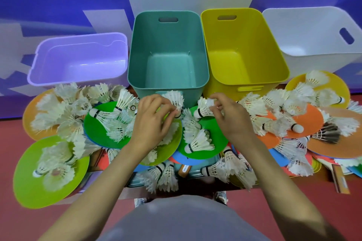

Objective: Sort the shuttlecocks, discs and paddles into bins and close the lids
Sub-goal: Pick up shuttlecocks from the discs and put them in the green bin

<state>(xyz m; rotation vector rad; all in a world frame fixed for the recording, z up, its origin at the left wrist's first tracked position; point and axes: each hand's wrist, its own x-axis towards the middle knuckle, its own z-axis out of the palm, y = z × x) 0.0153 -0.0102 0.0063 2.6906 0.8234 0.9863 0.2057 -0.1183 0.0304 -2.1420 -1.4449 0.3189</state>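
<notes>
Blue-purple wall (49, 2) with pale geometric shapes at the back, red floor (9, 152) below. Along the wall we see four open plastic bins in a row: a low lilac bin (78, 60), a deep teal bin (168, 51), a yellow bin (242, 49), and a white bin (313, 45) tipped outward at the far right.

In front of them it's a proper mess. A heap of white feathered shuttlecocks (64, 115) lies all over flat round plastic discs: a lime green disc (25, 186) near left, a bright green disc (213, 131) in the middle, an orange disc (313, 117) to the right and a yellow disc (342, 84) by the white bin. One dark-feathered shuttlecock (327, 133) sits at the right. A wooden paddle handle (340, 180) pokes out at near right; the rest is buried.

Our left hand (154, 119) pinches one white shuttlecock (174, 101) at its cork end, feathers up, right at the teal bin's near wall. Our right hand (229, 115) pinches another shuttlecock (204, 108) by the feathers, cork pointing left, just in front of where the teal and yellow bins meet. The hands are close together but not touching.
</notes>
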